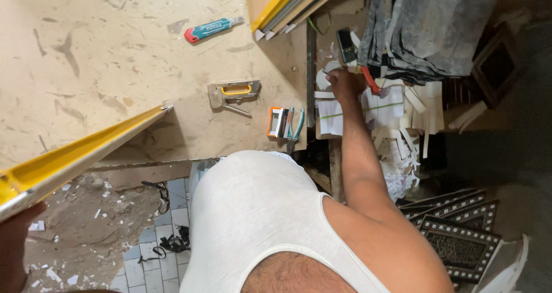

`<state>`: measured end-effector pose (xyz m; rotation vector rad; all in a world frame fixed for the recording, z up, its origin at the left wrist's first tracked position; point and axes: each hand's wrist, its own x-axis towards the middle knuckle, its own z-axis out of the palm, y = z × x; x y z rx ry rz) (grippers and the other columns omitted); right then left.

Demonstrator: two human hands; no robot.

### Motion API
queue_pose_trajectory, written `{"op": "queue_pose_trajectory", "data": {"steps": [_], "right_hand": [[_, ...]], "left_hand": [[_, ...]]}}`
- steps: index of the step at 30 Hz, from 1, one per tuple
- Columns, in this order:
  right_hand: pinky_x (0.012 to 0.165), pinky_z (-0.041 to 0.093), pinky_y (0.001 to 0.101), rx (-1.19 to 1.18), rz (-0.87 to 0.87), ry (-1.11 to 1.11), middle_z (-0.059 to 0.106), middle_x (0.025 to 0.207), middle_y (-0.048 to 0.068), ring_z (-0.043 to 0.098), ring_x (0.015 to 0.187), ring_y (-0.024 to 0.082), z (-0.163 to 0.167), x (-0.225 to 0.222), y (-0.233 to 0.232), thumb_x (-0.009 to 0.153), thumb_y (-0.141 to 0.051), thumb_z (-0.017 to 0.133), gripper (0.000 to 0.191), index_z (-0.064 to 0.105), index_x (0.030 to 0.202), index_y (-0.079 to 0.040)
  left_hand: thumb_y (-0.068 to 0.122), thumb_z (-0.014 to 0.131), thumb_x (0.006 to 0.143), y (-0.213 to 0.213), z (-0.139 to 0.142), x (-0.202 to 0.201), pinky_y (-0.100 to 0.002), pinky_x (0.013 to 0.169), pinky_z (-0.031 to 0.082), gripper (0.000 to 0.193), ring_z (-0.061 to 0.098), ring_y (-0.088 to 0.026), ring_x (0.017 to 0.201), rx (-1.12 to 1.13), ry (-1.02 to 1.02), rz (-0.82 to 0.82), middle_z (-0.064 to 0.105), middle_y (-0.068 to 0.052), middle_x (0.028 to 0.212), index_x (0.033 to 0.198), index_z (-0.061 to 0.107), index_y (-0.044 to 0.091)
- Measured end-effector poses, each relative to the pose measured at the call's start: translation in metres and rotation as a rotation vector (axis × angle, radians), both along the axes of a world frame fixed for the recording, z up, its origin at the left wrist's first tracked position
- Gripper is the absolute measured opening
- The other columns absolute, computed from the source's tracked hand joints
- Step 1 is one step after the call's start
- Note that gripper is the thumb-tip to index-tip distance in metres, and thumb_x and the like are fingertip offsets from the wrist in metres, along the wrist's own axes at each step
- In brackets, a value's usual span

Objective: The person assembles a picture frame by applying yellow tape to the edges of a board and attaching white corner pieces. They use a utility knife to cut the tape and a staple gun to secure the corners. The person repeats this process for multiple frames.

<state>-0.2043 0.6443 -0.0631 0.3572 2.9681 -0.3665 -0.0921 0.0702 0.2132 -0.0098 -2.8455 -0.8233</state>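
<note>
One scuffed beige bench [115, 57] holds a stapler [233, 92] and knife [211, 28]. The right hand [344, 85] curls over paper strips [391, 106] at far right; the left hand [14, 241] grips a yellow board [75, 155] near left, above a dusty tiled floor [149, 258].

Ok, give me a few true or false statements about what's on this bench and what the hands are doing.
1. The left hand holds a long yellow strip. True.
2. The right hand grips the staple gun. False: the gun lies alone on the bench; the hand is over at the paper strips.
3. A teal knife lies on the bench. True.
4. The phone lies on the floor tiles. False: it lies up beside the grey sheets.
5. Dark frames are stacked at lower right. True.
</note>
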Motion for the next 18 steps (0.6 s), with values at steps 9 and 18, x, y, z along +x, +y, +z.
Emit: {"op": "queue_pose_trajectory", "data": {"steps": [9, 18], "right_hand": [[0.082, 0.055, 0.0525, -0.066, 0.086, 0.267, 0.074, 0.102, 0.018, 0.069, 0.093, 0.041, 0.094, -0.009, -0.112, 0.104, -0.019, 0.069, 0.016, 0.077, 0.1, -0.006], [0.072, 0.066, 0.0326, -1.753, 0.594, 0.512, 0.074, 0.095, 0.013, 0.075, 0.08, 0.017, 0.246, 0.022, -0.291, 0.102, -0.008, 0.073, 0.018, 0.064, 0.113, 0.002]], "left_hand": [[0.025, 0.093, 0.086, 0.019, 0.111, -0.021, -0.037, 0.08, 0.052, 0.034, 0.064, -0.023, 0.095, -0.427, 0.271, -0.249, 0.068, -0.009, 0.102, 0.107, 0.071, 0.008], [0.029, 0.095, 0.093, -0.014, 0.119, -0.023, -0.032, 0.078, 0.049, 0.035, 0.06, -0.019, 0.094, -0.388, 0.467, -0.327, 0.065, -0.001, 0.104, 0.111, 0.07, 0.012]]}}
